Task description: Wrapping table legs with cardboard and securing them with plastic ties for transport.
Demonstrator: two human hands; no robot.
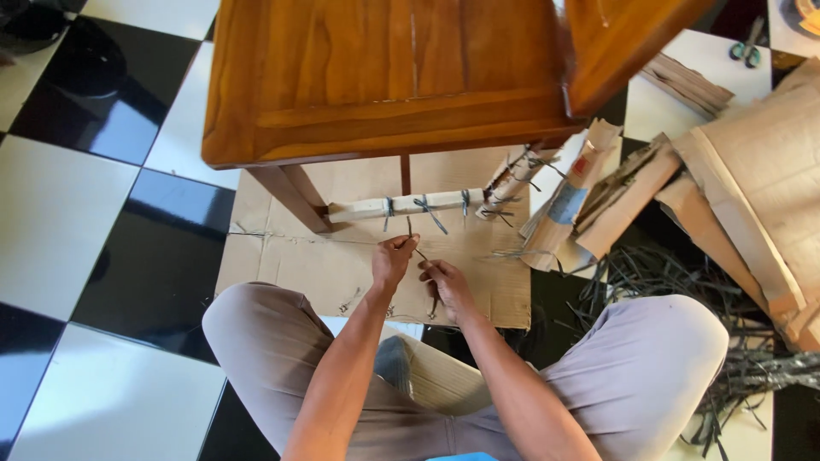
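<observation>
I sit cross-legged on the floor before a brown wooden table point(384, 77). My left hand point(393, 259) and my right hand point(446, 286) are close together over a flat cardboard sheet point(325, 265), both pinching a thin dark strap point(416, 243) that runs up toward the table's lower rail. That rail is wrapped in pale paper point(410, 206) and tied with several dark straps. The table leg point(510, 183) to the right is wrapped and tied the same way.
Folded cardboard pieces point(752, 179) are stacked at the right, with a heap of loose dark straps point(666, 282) on the floor beside my right knee. Scissors point(746, 51) lie at the top right. The floor point(77, 222) is black-and-white tile.
</observation>
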